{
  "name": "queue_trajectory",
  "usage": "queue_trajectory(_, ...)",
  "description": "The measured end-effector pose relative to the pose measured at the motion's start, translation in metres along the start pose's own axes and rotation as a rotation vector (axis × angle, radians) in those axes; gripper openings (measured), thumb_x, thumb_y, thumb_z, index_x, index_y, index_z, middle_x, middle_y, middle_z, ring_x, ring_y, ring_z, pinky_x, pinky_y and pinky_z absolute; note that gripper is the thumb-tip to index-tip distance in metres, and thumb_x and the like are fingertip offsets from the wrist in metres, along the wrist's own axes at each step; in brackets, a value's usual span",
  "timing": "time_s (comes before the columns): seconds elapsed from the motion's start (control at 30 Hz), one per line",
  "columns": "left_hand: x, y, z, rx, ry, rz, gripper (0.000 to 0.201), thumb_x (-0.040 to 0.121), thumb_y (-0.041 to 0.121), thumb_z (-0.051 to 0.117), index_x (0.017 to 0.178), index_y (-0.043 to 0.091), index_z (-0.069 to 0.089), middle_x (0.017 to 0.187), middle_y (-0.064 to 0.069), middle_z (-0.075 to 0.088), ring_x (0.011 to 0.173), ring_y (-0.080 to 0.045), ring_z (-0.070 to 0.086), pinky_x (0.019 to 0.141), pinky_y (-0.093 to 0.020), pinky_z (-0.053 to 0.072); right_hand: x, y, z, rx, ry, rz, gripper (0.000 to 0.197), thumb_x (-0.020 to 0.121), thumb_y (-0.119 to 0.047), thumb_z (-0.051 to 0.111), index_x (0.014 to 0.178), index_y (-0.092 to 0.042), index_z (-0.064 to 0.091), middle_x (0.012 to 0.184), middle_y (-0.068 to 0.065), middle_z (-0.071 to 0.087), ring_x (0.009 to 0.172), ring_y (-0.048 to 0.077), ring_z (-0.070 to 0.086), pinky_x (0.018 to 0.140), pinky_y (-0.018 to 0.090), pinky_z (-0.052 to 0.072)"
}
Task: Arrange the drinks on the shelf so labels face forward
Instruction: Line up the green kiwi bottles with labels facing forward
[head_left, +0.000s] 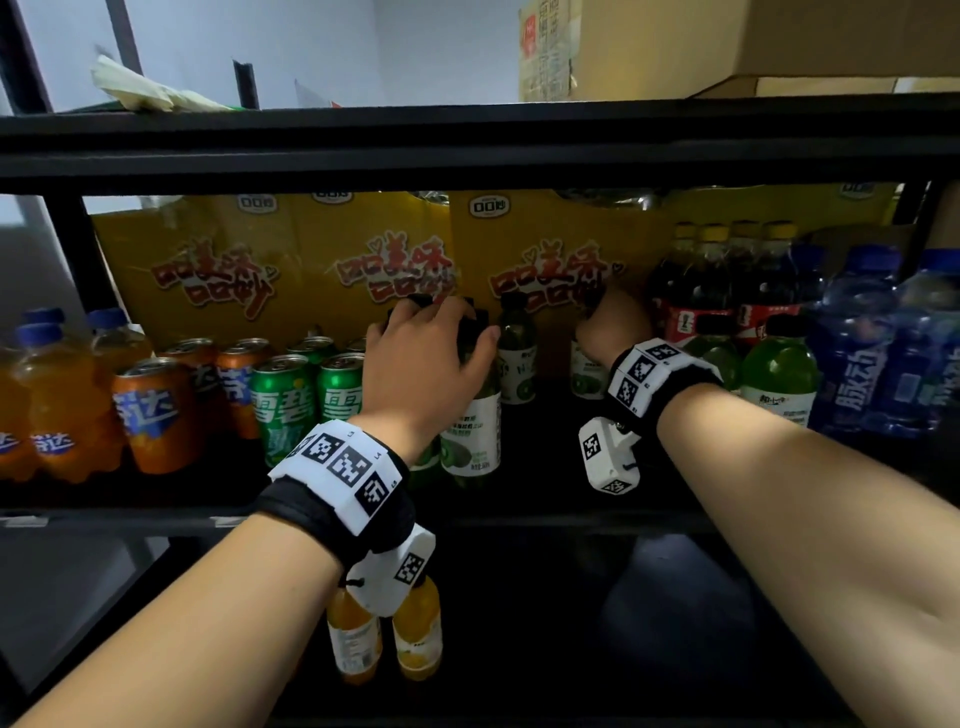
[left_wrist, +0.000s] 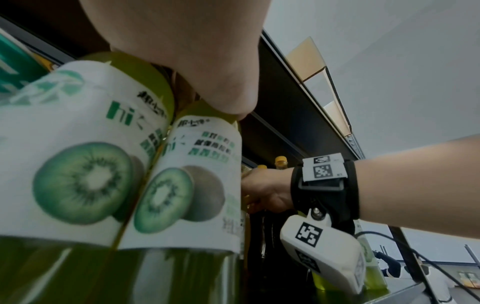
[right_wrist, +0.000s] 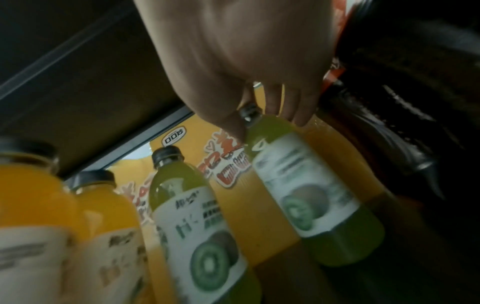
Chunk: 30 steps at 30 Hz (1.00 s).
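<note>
Two hands work at once on our black metal shelf (head_left: 467, 499). Our left hand (head_left: 426, 358) curls over the caps of two green kiwi-juice bottles with white labels (left_wrist: 78, 164) at the front, near six o'clock. Our right hand (head_left: 615, 325) pinches the black cap of another kiwi bottle (right_wrist: 306, 191) further back, at one o'clock. Both front labels show their kiwi picture to the left wrist camera; we judge those nearly squared. The rear bottle's label is blurred and seems mid-turn. Orange soda cans (head_left: 156, 410), green cans (head_left: 283, 400) and blue bottles (head_left: 857, 358) mostly show labels already, so we judge little is left.
</note>
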<state>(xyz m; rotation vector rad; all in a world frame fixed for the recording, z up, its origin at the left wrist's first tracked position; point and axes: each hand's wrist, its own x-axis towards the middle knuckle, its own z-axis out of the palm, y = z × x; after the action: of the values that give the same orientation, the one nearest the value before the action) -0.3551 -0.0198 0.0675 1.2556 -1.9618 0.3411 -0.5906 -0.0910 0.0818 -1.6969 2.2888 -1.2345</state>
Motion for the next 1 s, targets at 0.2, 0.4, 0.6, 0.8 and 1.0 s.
queue_trajectory(0.2,0.002,0.017,-0.013,-0.055,0.119,0.025,0.04,0.101,0.05,0.05,0.121,0.019,0.064,0.122,-0.005,0.061,0.118,-0.03,0.056,0.11,-0.053,0.034,-0.018,0.007,-0.002,0.401,0.015,-0.024,0.034,0.099,-0.019,0.067,0.129,-0.005,0.062,0.128,0.016,0.065,0.12,0.034,0.061,0.099,0.038,0.05)
queue_trajectory(0.4,0.0,0.07,-0.001,-0.515,0.262,0.287,0.025,0.096,0.016,0.056,0.118,0.007,0.065,0.121,-0.008,0.059,0.11,-0.02,0.058,0.095,-0.028,0.049,-0.054,0.004,-0.017,0.532,0.014,-0.156,0.025,0.098,-0.018,0.068,0.122,-0.011,0.07,0.12,0.009,0.072,0.111,0.024,0.067,0.092,0.032,0.052)
queue_trajectory(0.6,-0.029,0.09,0.053,-0.82,-0.171,-0.066,0.072,0.104,0.031,0.055,0.163,0.022,0.015,0.166,0.004,0.027,0.15,-0.008,0.027,0.118,-0.021,0.023,-0.082,0.018,-0.04,0.713,0.009,-0.199,0.021,0.096,-0.026,0.071,0.117,-0.027,0.069,0.112,-0.008,0.072,0.105,0.006,0.067,0.092,0.019,0.053)
queue_trajectory(0.8,-0.048,0.078,0.081,-1.148,-0.334,-0.23,0.053,0.091,0.03,0.076,0.137,0.027,0.052,0.117,0.008,0.073,0.105,-0.005,0.071,0.092,-0.027,0.058,-0.092,0.029,-0.034,0.845,-0.04,-0.117,0.035,0.088,-0.041,0.079,0.118,-0.023,0.071,0.113,-0.006,0.075,0.101,0.007,0.073,0.085,0.028,0.058)
queue_trajectory(1.0,-0.048,0.073,0.078,-1.352,-0.253,-0.379,0.04,0.094,0.034,0.071,0.131,0.035,0.058,0.117,0.008,0.075,0.108,-0.01,0.072,0.092,-0.03,0.058,-0.12,0.052,-0.01,0.875,-0.256,-0.051,0.087,0.063,-0.074,0.073,0.134,-0.025,0.06,0.122,-0.007,0.071,0.102,0.004,0.072,0.077,0.017,0.056)
